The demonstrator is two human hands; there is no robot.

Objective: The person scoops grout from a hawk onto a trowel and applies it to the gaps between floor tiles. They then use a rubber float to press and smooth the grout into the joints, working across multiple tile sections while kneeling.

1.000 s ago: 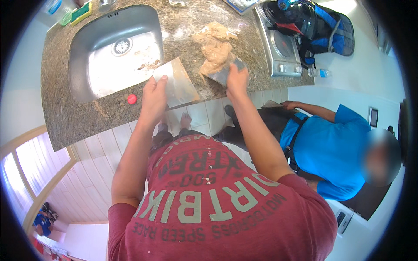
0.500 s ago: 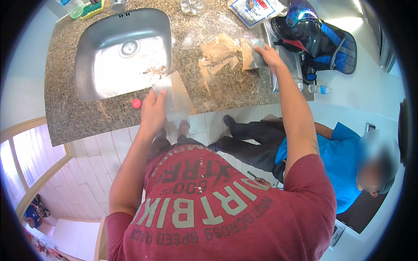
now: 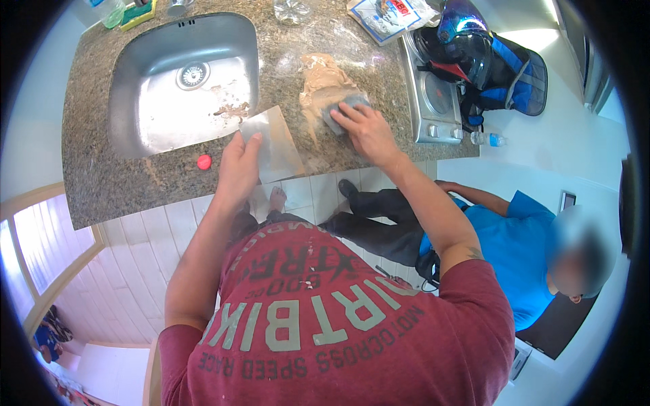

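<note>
My left hand (image 3: pixel 239 166) grips the corner of a thin, flat metal scraper plate (image 3: pixel 273 145), with a tan smear along its right side. It is held over the counter's front edge, beside the sink corner. My right hand (image 3: pixel 372 134) lies over a second scraper plate (image 3: pixel 332 120), fingers pressing on its grey face. That plate is tilted low against a patch of tan paste (image 3: pixel 325 73) on the speckled granite counter (image 3: pixel 284 74). The fingers partly cover it, and its lower edge on the paste cannot be made out.
Left of the paste is a steel sink (image 3: pixel 196 111) with brownish scraps in it. A red cap (image 3: pixel 204 162) sits on the front edge. To the right are a cooktop (image 3: pixel 433 101), a helmet (image 3: pixel 467 51) and a bag (image 3: pixel 389 17). A person in blue (image 3: pixel 518 250) stands nearby.
My right hand has moved left and nearer, from beside the cooktop onto the paste, its plate now turned low over it. The left hand stays almost still with its plate.
</note>
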